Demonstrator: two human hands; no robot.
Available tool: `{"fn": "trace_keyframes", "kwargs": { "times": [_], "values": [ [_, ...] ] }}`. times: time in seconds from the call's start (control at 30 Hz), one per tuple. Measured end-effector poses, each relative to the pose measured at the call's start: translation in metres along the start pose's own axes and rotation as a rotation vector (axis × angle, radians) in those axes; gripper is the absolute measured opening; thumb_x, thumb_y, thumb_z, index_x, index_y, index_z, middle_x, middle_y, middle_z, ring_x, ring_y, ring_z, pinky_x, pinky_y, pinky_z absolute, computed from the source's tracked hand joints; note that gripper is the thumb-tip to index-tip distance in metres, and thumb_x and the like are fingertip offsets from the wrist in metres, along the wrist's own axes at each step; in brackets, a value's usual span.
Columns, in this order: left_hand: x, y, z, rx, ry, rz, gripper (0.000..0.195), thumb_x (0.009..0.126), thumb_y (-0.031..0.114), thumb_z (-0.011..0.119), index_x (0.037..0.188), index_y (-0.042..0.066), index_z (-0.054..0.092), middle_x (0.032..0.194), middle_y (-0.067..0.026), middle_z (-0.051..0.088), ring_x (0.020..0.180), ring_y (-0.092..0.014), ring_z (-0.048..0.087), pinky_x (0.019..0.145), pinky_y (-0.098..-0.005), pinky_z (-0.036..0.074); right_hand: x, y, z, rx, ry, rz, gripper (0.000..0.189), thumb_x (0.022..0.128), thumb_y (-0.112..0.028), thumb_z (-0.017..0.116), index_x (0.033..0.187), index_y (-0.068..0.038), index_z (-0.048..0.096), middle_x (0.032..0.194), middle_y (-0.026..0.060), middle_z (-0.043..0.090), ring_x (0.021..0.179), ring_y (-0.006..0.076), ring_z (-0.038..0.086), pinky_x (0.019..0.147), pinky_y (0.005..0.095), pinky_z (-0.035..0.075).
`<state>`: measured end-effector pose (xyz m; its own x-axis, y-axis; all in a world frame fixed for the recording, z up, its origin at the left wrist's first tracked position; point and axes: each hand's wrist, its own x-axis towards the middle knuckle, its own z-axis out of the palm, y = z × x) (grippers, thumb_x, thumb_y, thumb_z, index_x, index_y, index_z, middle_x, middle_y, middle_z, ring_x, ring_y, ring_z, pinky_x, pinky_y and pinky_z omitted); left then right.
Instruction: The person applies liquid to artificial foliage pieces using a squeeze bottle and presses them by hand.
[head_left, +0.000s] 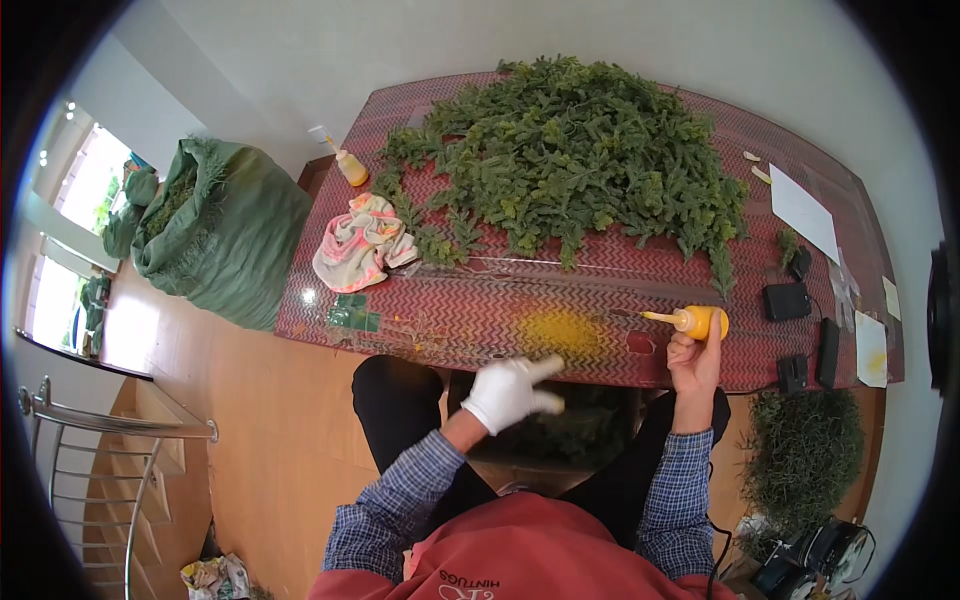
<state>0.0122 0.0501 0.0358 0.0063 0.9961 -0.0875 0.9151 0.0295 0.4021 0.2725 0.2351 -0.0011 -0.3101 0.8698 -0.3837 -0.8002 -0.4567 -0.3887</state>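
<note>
My left hand (506, 394) wears a white glove and is over the table's front edge, thumb and fingers spread, with nothing visible in it. In my bare right hand (694, 356) is a squeeze bottle of yellow liquid (703, 322), lying sideways with its nozzle pointing left. Between the hands, a patch of yellow specks (562, 332) marks the red zigzag-patterned table cover (465, 300). Behind it rises a large heap of green artificial fir sprigs (585, 150). A second squeeze bottle (351, 168) stands at the back left, near a crumpled patterned cloth (364, 244).
A bulging green sack (225, 225) stands left of the table. White paper (802, 210) and black devices (787, 301) lie at the right. Below the front edge, a container of greenery (562, 435) sits between my legs. More greenery (802, 457) is at the lower right.
</note>
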Motion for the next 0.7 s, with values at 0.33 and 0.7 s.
{"fn": "trace_keyframes", "kwargs": {
  "times": [0.33,0.7],
  "values": [
    [0.127,-0.143,-0.077,0.12,0.266,-0.858,0.045,0.081,0.044,0.069,0.099,0.003,0.073,0.091,-0.0135,0.073,0.078,-0.029,0.07,0.07,-0.0386,0.054,-0.003,0.007,0.019,-0.072,0.055,-0.069,0.044,0.095,-0.038,0.062,0.114,0.002,0.054,0.097,0.0143,0.066,0.052,0.0075,0.045,0.043,0.0166,0.036],
    [0.064,-0.083,-0.024,-1.296,0.631,-0.903,0.043,0.092,0.023,0.066,0.129,0.003,0.056,0.084,-0.0152,0.069,0.06,-0.022,0.067,0.046,-0.0298,0.052,-0.01,0.004,0.017,-0.054,0.029,-0.032,0.045,0.095,-0.039,0.062,0.113,0.002,0.055,0.097,0.0144,0.065,0.053,0.0076,0.046,0.043,0.0158,0.035]
  ]
}}
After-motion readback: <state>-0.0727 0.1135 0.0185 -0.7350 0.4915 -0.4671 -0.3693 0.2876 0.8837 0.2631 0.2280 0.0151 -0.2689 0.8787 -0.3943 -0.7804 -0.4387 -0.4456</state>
